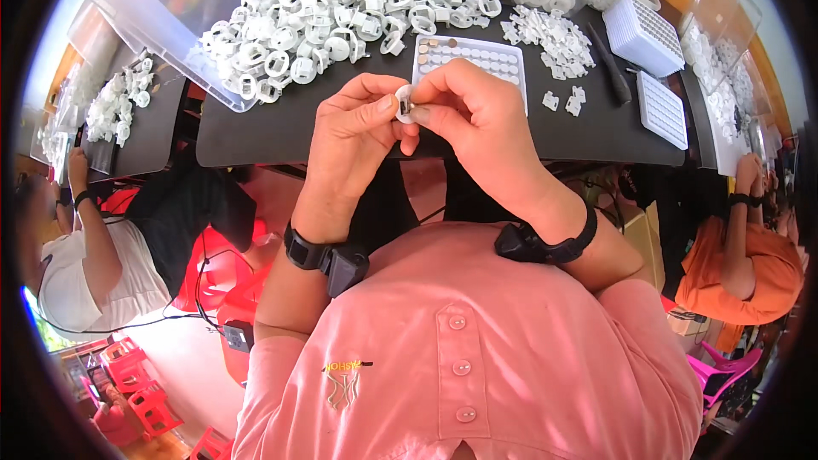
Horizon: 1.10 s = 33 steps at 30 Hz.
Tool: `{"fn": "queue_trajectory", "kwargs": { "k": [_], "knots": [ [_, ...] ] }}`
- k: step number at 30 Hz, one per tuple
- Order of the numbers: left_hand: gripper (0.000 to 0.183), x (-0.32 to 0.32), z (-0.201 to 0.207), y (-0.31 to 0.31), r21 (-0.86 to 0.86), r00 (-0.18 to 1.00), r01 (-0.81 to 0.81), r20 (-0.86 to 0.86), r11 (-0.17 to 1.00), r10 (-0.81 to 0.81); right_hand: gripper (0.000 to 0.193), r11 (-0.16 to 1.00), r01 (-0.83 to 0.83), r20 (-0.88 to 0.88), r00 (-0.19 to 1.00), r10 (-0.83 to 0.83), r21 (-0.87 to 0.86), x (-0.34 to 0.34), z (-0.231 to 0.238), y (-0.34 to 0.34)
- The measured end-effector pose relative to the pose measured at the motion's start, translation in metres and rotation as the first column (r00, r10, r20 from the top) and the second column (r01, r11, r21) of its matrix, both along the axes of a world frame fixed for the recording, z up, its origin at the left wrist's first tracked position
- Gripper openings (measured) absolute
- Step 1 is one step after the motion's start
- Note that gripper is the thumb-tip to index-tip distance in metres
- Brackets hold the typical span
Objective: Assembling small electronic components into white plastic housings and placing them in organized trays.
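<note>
My left hand [354, 132] pinches a small white round plastic housing [404, 105] between thumb and fingers, above the table's near edge. A dark opening shows in the middle of that part. My right hand [477, 106] is closed at its right side, thumb and index fingertips pressed against it; any tiny piece between them is too small to make out. Just beyond my hands lies a white tray [522, 85] with rows of round pockets, a few coppery discs at its far left. Behind it spreads a large heap of similar white housings [315, 25].
On the black table [256, 136] lie small white clips [554, 44], a black-handled tool [607, 64], stacked white trays [645, 30] and a single tray [662, 111]. A clear bin [162, 47] lies at left. Co-workers in white [102, 281] and orange [733, 277] sit either side.
</note>
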<state>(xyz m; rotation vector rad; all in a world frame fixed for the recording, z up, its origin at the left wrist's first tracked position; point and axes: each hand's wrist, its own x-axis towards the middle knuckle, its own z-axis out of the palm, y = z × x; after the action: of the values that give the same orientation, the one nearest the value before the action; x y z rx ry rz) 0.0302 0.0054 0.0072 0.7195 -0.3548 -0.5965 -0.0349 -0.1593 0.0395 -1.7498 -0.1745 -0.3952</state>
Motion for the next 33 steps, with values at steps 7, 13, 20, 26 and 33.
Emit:
{"fn": "queue_trajectory", "kwargs": {
  "k": [7,13,20,26,33],
  "knots": [
    [0.020,0.002,-0.002,0.002,-0.003,1.000,0.023,0.009,1.000,-0.023,0.019,0.852,0.240,0.475,0.880,0.011,-0.465,-0.003,-0.003,0.000],
    [0.020,0.000,0.000,0.002,-0.001,1.000,0.028,0.002,1.000,-0.028,0.020,0.871,0.212,0.523,0.850,0.059,-0.443,-0.003,-0.001,-0.002],
    [0.020,-0.003,0.005,-0.001,0.052,1.000,-0.016,0.009,0.999,0.015,0.016,0.992,-0.024,0.319,0.945,0.064,-0.128,-0.003,-0.005,0.001],
    [0.019,-0.001,0.001,-0.001,0.032,1.000,0.006,0.016,0.999,-0.007,0.019,0.998,0.000,0.303,0.953,0.019,-0.063,-0.001,-0.004,-0.002],
    [0.019,-0.001,0.002,-0.001,0.039,1.000,-0.006,0.012,0.999,0.005,0.008,0.990,-0.048,0.261,0.962,0.081,-0.130,0.000,-0.001,-0.006]
  ]
}}
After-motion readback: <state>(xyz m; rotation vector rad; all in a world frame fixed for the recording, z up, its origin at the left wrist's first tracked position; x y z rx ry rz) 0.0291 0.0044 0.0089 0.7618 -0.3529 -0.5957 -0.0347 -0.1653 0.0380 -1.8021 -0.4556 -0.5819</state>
